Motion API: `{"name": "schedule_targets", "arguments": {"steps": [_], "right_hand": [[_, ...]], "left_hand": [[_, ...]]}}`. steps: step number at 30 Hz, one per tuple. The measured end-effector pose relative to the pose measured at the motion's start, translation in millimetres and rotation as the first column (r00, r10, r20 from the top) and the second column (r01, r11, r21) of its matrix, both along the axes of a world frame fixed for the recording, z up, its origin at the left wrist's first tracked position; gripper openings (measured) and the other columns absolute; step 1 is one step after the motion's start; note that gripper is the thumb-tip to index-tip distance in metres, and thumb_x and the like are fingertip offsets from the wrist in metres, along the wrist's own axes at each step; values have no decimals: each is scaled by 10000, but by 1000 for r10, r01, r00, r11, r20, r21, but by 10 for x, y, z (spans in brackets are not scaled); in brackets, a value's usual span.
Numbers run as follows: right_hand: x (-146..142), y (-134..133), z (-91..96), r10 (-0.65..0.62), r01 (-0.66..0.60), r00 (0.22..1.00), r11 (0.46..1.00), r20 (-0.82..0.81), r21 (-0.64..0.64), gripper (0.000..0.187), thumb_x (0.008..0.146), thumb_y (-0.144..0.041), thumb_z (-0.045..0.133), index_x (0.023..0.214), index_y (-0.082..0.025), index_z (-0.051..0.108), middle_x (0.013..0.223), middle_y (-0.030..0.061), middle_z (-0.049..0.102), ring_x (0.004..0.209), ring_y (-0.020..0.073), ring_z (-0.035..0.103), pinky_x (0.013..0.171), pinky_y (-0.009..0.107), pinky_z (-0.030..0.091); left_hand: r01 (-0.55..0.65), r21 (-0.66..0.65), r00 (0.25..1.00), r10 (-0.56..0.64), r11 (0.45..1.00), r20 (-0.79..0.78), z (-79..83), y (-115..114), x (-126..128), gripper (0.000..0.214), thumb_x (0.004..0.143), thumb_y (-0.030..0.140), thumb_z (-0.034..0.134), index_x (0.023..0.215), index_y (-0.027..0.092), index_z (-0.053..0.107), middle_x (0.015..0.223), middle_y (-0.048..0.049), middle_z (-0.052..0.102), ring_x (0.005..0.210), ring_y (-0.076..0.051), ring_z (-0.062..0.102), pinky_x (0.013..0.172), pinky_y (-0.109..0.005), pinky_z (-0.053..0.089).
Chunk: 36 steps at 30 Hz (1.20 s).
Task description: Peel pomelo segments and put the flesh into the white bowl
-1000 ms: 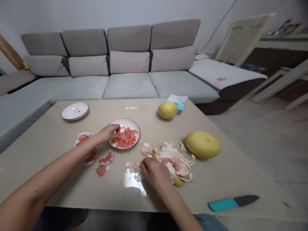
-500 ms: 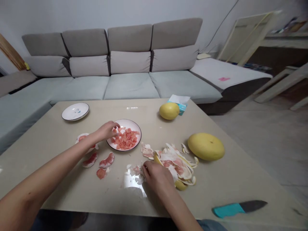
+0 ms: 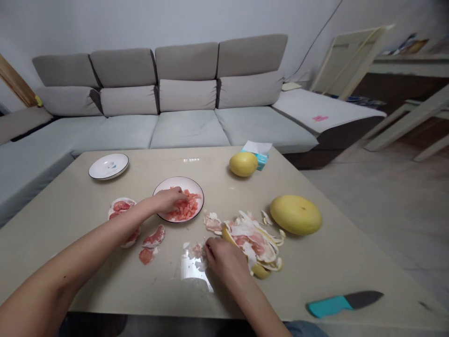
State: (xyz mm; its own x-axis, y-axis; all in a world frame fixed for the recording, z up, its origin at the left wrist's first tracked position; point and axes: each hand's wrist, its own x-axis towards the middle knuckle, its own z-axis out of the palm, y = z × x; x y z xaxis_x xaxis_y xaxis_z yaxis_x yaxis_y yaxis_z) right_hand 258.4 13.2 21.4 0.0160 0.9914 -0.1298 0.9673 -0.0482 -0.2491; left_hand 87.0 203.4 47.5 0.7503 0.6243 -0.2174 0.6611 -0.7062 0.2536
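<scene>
My left hand reaches over the white, dark-rimmed plate. Its bent fingers touch the broken pink pomelo flesh heaped there; whatever sits between the fingertips is hidden. Down on the table, my right hand is closed, its fingertips beside pale membrane scraps. What it pinches, if anything, cannot be made out. Just past that hand lies a pile of pomelo peel and membrane. Below my left forearm are a pomelo segment, a small flesh chunk and a partly covered peeled pomelo portion.
Two whole yellow pomelos, a larger one and a smaller one, are on the right. A tissue pack stands behind the smaller one. A teal-handled knife lies near front right; another plate sits back left. A grey sofa stands beyond.
My left hand has shifted right, from the plate's left edge onto the flesh. My right hand stays by the scraps. The whole view has shifted slightly.
</scene>
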Motion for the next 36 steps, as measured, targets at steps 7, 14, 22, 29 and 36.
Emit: {"name": "schedule_targets", "arguments": {"steps": [7, 14, 22, 29, 36], "right_hand": [[3, -4, -2, 14, -14, 1000, 999, 9, -34, 204, 923, -220, 501, 839, -182, 683, 891, 83, 737, 829, 255, 700, 559, 299, 335], [-14, -7, 11, 24, -24, 1000, 999, 13, -30, 208, 920, -214, 502, 843, -176, 691, 887, 89, 740, 831, 262, 699, 579, 300, 364], [10, 11, -38, 48, -48, 999, 999, -17, 17, 162, 882, -134, 523, 886, -172, 680, 904, 85, 721, 855, 257, 682, 600, 291, 382], [-62, -10, -120, 111, -5, 927, 958, -358, 286, 209, 891, -133, 506, 1017, -178, 666, 939, 75, 706, 868, 220, 659, 722, 300, 465], [-356, -185, -77, 287, -4, 677, 922, -678, 386, 172, 904, -158, 512, 958, -214, 665, 857, 32, 680, 742, 154, 622, 667, 260, 483]], "left_hand": [[-39, 24, 997, 40, 999, -68, 21, 112, 74, 404, 694, 203, 648, 1085, 305, 649, 1177, -49, 568, 792, -213, 610, 688, -285, 391], [-298, -58, 940, 304, 953, 153, 64, 451, 57, 259, 830, 272, 633, 1079, 205, 620, 1190, -79, 575, 999, -245, 585, 855, -401, 458], [-344, -621, 606, 671, 705, 427, 50, 194, -98, 182, 829, 263, 577, 986, 173, 590, 882, -63, 653, 861, -203, 666, 781, -340, 553], [-2, -917, 381, 848, 398, 367, 6, -660, -304, 270, 759, 69, 633, 1005, 147, 556, 1060, -139, 676, 1043, -218, 667, 984, -349, 510], [421, -904, 301, 952, -74, 62, -97, -1653, -546, 251, 881, 268, 597, 1088, 127, 606, 1058, -156, 696, 1040, -220, 662, 1053, -394, 402]]}}
